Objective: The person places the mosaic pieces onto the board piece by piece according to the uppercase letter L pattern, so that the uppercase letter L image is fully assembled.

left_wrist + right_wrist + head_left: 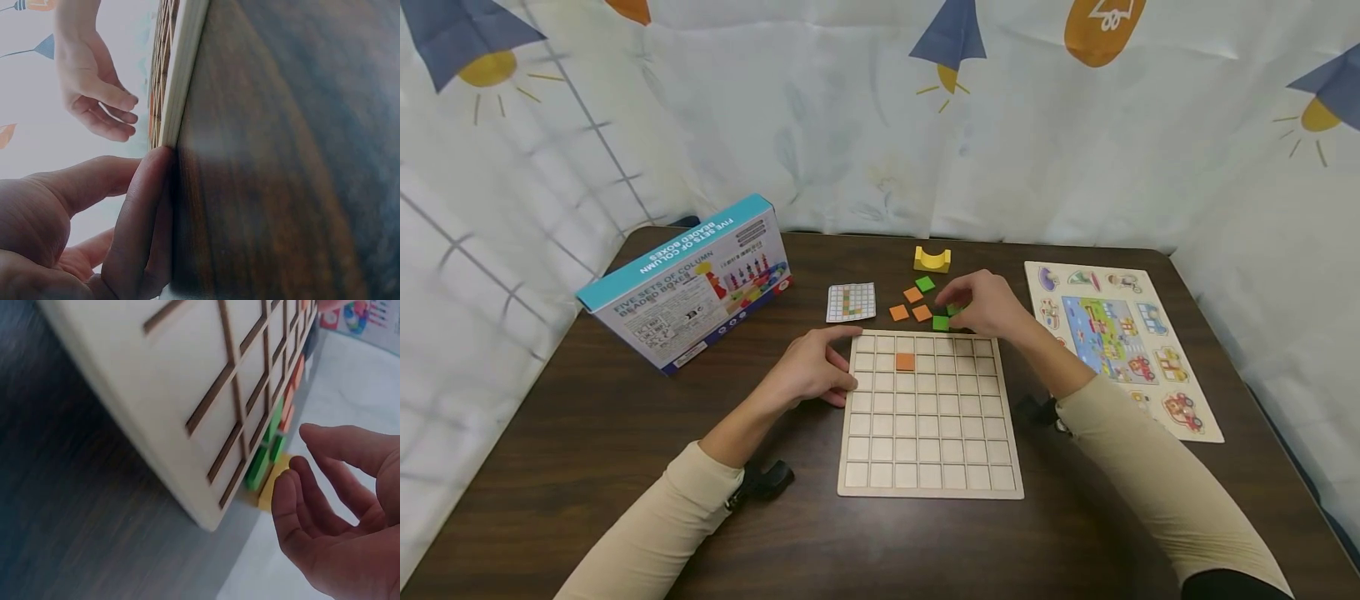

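A light wooden grid board point(906, 427) lies flat on the table, with one orange square tile point(905, 362) in a cell of an upper row. My left hand point(811, 365) touches the board's left edge near its far corner; in the left wrist view a fingertip point(156, 159) rests against that edge. Beyond the board, my right hand point(988, 307) hovers by the green tiles point(940, 323), its fingers loosely bent. The right wrist view shows a gap between thumb and fingers and nothing held. Three loose orange tiles point(921, 312) lie beside the green ones.
A small pattern card point(851, 302) lies left of the tiles, and a yellow curved block point(932, 260) stands behind them. At the left a blue-topped box point(692, 283) stands upright. A picture puzzle board point(1112, 333) lies at the right, partly under my right forearm.
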Motion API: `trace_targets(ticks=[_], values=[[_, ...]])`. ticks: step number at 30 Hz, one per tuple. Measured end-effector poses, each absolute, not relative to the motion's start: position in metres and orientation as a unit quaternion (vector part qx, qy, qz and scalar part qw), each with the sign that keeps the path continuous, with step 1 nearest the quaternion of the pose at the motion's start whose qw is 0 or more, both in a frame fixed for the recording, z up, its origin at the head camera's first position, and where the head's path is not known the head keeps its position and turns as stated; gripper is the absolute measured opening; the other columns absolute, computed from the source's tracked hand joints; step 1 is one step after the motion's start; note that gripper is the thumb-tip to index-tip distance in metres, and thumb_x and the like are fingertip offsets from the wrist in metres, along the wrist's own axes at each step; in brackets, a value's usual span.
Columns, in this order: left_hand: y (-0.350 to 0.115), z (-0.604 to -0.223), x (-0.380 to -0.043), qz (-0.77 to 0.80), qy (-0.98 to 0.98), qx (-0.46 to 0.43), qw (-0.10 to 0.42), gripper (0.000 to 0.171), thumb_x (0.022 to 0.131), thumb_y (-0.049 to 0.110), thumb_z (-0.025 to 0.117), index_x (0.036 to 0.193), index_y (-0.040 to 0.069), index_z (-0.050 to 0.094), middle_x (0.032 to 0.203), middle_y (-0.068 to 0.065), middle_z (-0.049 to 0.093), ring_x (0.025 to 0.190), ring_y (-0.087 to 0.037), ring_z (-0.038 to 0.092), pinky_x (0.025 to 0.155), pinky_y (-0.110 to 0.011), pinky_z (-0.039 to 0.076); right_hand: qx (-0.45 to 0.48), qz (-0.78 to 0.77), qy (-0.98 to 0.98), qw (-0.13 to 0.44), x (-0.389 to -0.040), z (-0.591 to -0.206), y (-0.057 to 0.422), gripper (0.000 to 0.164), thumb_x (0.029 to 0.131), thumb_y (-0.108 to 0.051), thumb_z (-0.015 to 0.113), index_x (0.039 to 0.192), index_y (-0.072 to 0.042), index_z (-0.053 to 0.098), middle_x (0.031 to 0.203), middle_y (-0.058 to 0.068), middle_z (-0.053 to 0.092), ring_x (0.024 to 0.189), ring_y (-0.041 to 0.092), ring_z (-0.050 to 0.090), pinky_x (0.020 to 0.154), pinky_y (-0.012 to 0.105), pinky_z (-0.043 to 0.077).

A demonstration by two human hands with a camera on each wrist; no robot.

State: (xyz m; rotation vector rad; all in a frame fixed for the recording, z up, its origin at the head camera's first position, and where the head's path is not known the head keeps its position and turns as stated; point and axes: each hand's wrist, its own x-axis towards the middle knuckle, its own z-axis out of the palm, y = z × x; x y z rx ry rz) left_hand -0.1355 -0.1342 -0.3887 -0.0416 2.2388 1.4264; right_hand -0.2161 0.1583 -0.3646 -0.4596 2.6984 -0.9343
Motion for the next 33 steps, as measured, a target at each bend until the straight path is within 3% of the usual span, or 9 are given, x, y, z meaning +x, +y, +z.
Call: trace_targets(ticks=[10, 33], values=[[-0.135, -0.389, -0.136, 0.516, 0.821, -0.016, 0.243, 0.084, 0.082, -0.01, 0.079, 0.155, 0.021, 0.051, 0.102, -0.02, 0.062, 0.066, -0.022, 0.074, 0.061, -0.039, 0.068, -0.133, -0.312, 0.932, 0.125, -0.23, -0.376, 0.169, 0.035, 0.087, -0.002, 0.079, 0.122, -0.006, 0.075, 0.12, 0.016, 0.072, 0.114, 0.034, 0.064, 0.096, 0.05, 0.058], [-0.135, -0.388, -0.135, 0.517, 0.821, -0.016, 0.242, 0.084, 0.082, -0.01, 0.079, 0.154, 0.021, 0.051, 0.102, -0.02, 0.061, 0.068, -0.022, 0.074, 0.06, -0.039, 0.068, -0.141, -0.309, 0.932, 0.124, -0.238, -0.384, 0.173, 0.029, 0.089, 0.003, 0.073, 0.116, -0.004, 0.079, 0.113, 0.018, 0.074, 0.107, 0.033, 0.067, 0.091, 0.048, 0.06]])
